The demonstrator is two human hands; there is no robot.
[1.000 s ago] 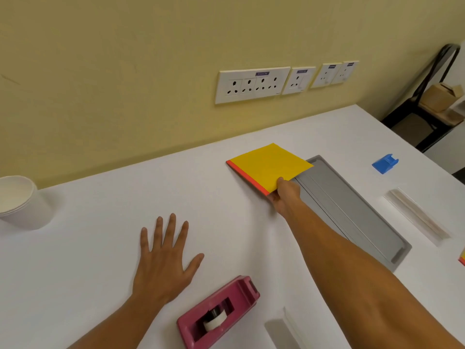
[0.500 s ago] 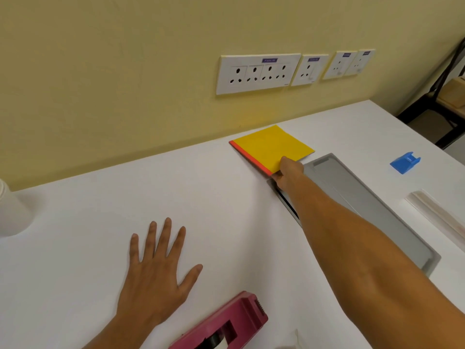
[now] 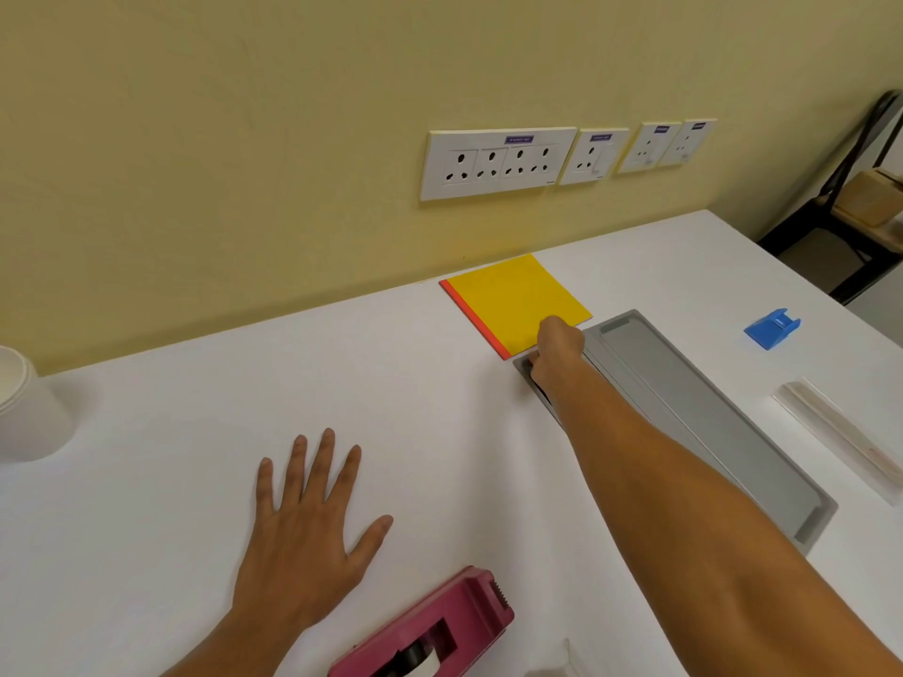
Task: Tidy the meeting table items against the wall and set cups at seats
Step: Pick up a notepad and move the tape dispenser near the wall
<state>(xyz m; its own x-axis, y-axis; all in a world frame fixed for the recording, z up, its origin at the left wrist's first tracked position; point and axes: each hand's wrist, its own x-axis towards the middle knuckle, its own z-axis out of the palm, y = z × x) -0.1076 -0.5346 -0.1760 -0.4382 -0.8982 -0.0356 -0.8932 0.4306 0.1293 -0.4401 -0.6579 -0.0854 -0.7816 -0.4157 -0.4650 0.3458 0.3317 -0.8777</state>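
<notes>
A yellow pad with a red spine [image 3: 513,300] lies flat on the white table [image 3: 195,393], its far corner close to the yellow wall. My right hand [image 3: 557,349] reaches across and grips the pad's near corner. My left hand [image 3: 303,530] rests flat on the table, fingers spread, holding nothing. A stack of white paper cups [image 3: 24,408] stands at the left edge of view. A pink tape dispenser [image 3: 430,632] sits near the front, just right of my left hand.
A grey recessed cable-box lid [image 3: 708,422] runs diagonally under my right forearm. A small blue clip [image 3: 772,328] and a clear plastic sleeve [image 3: 840,442] lie at the right. White wall sockets [image 3: 498,163] sit above the pad. A black chair [image 3: 850,197] stands beyond the table.
My right hand has slid the yellow pad away from the cable-box lid toward the wall. My left hand has stayed flat on the table.
</notes>
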